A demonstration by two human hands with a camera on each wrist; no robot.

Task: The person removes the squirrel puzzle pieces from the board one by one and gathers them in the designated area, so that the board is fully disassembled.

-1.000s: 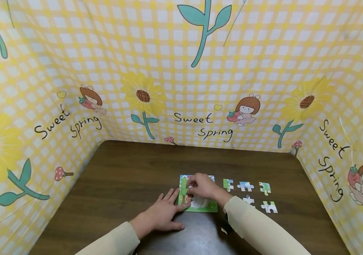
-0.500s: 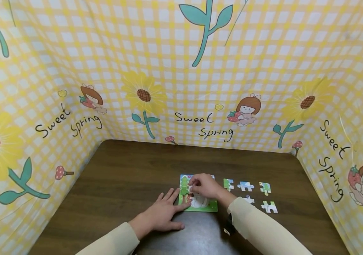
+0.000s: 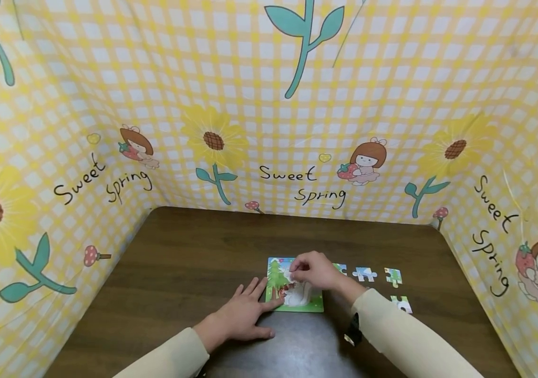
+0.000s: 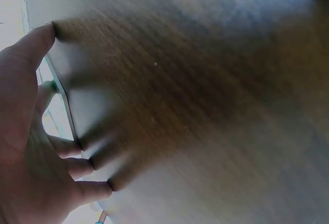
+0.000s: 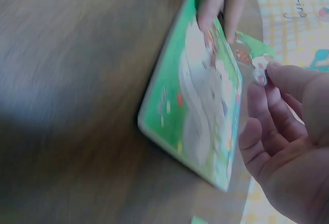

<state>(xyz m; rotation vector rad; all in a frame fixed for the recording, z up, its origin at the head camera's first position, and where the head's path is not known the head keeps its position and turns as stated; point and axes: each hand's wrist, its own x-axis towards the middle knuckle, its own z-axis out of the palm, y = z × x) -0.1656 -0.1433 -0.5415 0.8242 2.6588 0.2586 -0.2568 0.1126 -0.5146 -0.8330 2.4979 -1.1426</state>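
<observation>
The jigsaw puzzle (image 3: pixel 313 304), a picture with a green tree and a white animal, lies on the brown table in the head view. My left hand (image 3: pixel 239 318) is spread flat at its left side, one finger reaching onto the puzzle's lower left and the others on the tabletop. Over the puzzle's upper right part is my right hand (image 3: pixel 316 271). In the right wrist view, its thumb and fingertip pinch a puzzle piece (image 5: pixel 250 53) printed in green, brown and white, raised near the puzzle's far edge. The left wrist view shows the left fingertips against the wood.
Loose puzzle pieces lie to the right: a blue and white one (image 3: pixel 365 274), a green one (image 3: pixel 393 276) and a white and green one (image 3: pixel 401 304). Another (image 3: pixel 341 267) is partly behind the right hand. A yellow checked cloth (image 3: pixel 269 131) walls in the table (image 3: pixel 193 247).
My right hand has drawn back to the right across the puzzle, baring more of the tree and animal. Its sleeve now covers one loose piece. The left hand has stayed in place.
</observation>
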